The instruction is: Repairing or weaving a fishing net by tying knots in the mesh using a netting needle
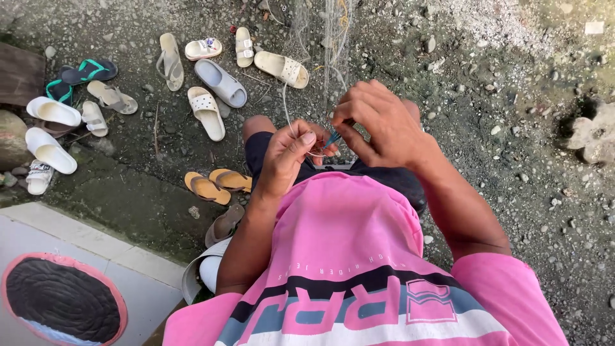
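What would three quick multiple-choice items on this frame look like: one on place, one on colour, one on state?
1. Where does the pair of tan flat sandals lie?
A. On the grey gravel ground, just left of the person's knee
B. On the white tiled step
C. On the round dark mat with a pink rim

2. What colour is the small tool in the right hand?
A. Red
B. Blue
C. Yellow

3. How is the left hand set?
A. Flat and open
B. Resting on the ground
C. Fingers pinched on thin pale net line

Answers: 1 A, they sit on gravel beside the knee. 2 B, a blue tip shows between the fingers. 3 C, thumb and fingers close on the line.
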